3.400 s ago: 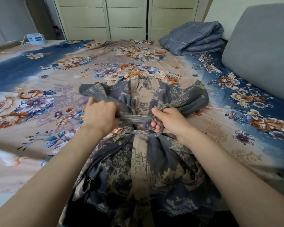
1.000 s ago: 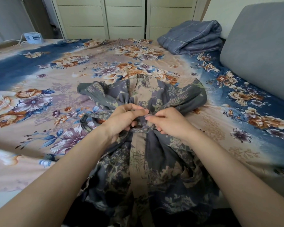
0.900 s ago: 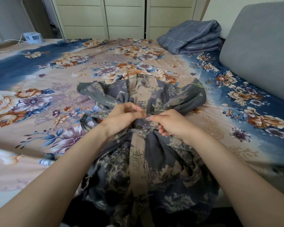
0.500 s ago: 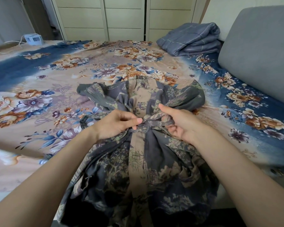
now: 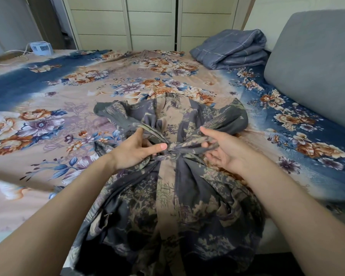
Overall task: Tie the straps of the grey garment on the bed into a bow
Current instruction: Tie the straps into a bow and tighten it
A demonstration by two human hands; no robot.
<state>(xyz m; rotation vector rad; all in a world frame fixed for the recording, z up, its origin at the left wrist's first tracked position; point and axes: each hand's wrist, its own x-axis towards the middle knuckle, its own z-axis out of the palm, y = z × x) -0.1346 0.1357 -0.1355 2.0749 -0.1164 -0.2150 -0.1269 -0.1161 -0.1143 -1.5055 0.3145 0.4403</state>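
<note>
The grey patterned garment (image 5: 179,206) lies on the floral bed sheet (image 5: 48,120), cinched at the waist by its straps. A knot (image 5: 172,151) sits at the middle of the waist. My left hand (image 5: 133,150) holds the left strap loop (image 5: 153,133), thumb pointing at the knot. My right hand (image 5: 225,150) grips the right strap loop (image 5: 199,142) between thumb and fingers. Both loops run outward from the knot.
A folded blue-grey quilt (image 5: 231,49) lies at the far right of the bed. A grey headboard cushion (image 5: 317,62) rises along the right side. A small white fan (image 5: 41,48) with a cable sits at the far left. Cupboard doors (image 5: 151,22) stand behind the bed.
My hands were pinched together over the knot a second ago; they have moved apart, each drawing a strap loop outward from the knot.
</note>
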